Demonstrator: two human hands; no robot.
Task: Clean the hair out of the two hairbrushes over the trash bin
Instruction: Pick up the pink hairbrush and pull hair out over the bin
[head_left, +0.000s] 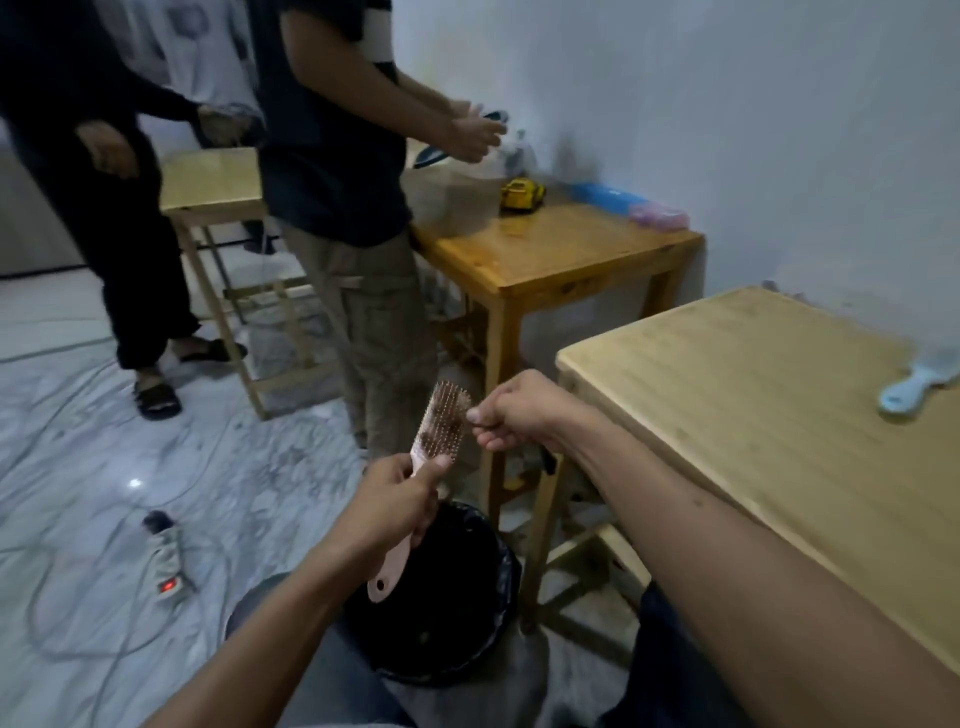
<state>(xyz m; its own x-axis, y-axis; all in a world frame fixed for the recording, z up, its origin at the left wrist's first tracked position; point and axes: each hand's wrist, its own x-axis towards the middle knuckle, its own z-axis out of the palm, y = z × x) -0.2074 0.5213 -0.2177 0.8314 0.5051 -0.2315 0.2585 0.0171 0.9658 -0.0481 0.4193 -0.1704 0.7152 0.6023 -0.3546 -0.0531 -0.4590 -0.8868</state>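
My left hand (400, 493) grips the handle of a pink hairbrush (441, 421), holding it upright with its bristles facing me and a dark clump of hair among them. My right hand (514, 415) is at the brush's right edge, its thumb and forefinger pinched together by the bristles; whether hair is between them is too small to tell. Under both hands stands a trash bin (498, 566) lined with a black bag. A light blue hairbrush (917, 387) lies on the pale wooden table (753, 415) at my right.
Two people stand beyond the bin at a darker wooden table (550, 254) with a yellow toy (522, 195) and boxes on it. A power strip (166, 564) and cables lie on the marble floor at left. Another wooden table (213, 182) stands behind.
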